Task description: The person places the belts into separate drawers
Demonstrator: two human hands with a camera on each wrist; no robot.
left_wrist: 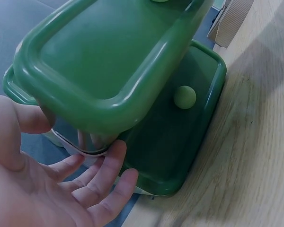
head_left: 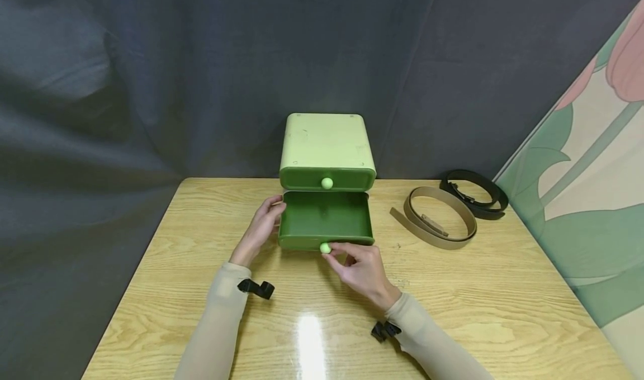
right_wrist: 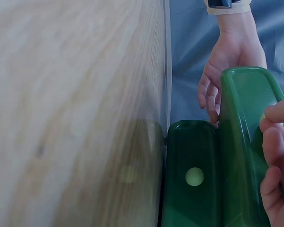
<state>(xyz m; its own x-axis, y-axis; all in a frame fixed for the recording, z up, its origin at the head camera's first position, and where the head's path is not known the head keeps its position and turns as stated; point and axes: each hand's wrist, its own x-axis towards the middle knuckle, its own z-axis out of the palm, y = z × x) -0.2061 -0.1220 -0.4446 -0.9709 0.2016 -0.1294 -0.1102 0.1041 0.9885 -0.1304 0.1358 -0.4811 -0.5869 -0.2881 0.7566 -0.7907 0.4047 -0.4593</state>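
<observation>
A small cabinet (head_left: 327, 139) with a pale green top and dark green drawers stands at the table's back edge. Its middle drawer (head_left: 324, 218) is pulled out, and nothing lies inside. My right hand (head_left: 364, 271) pinches that drawer's round light green knob (head_left: 325, 248) between thumb and fingers. Along the drawer's left side is my left hand (head_left: 263, 226), palm toward it, fingers extended and fingertips right at the side and underside in the left wrist view. The top drawer (head_left: 302, 179) is pushed in. Below the pulled-out one, the lower drawer (left_wrist: 165, 132) with its own knob is also pushed in.
On the right of the wooden table (head_left: 201, 218) lie a coiled brown belt (head_left: 465, 218) and, behind it, a coiled black belt (head_left: 495, 195). A dark curtain (head_left: 251, 61) hangs behind the table; a flower-patterned cloth (head_left: 593, 201) borders its right side.
</observation>
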